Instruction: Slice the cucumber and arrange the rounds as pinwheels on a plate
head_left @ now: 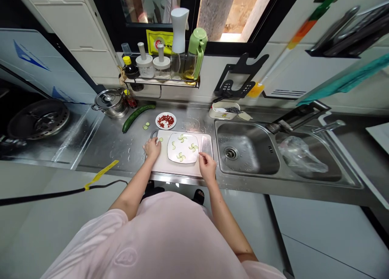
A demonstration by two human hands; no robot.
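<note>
A white plate (182, 154) lies on a pale cutting board (164, 167), with fanned cucumber slices (181, 156) set out around it. My left hand (152, 148) rests at the board's left edge, its fingers apart and bent beside a cucumber slice (161, 139). At the plate's right rim is my right hand (208, 166), thumb and fingers pinched together; whatever they hold is too small to make out. A knife (206, 143) lies flat on the board just beyond that hand, its handle hidden.
Behind the board stand a dish of chopped red pieces (165, 120), a whole cucumber (136, 116) and a lidded pot (110, 103). A double sink (247, 147) is to the right, a plastic bag (300, 153) in its far basin. A wok (39, 119) sits far left.
</note>
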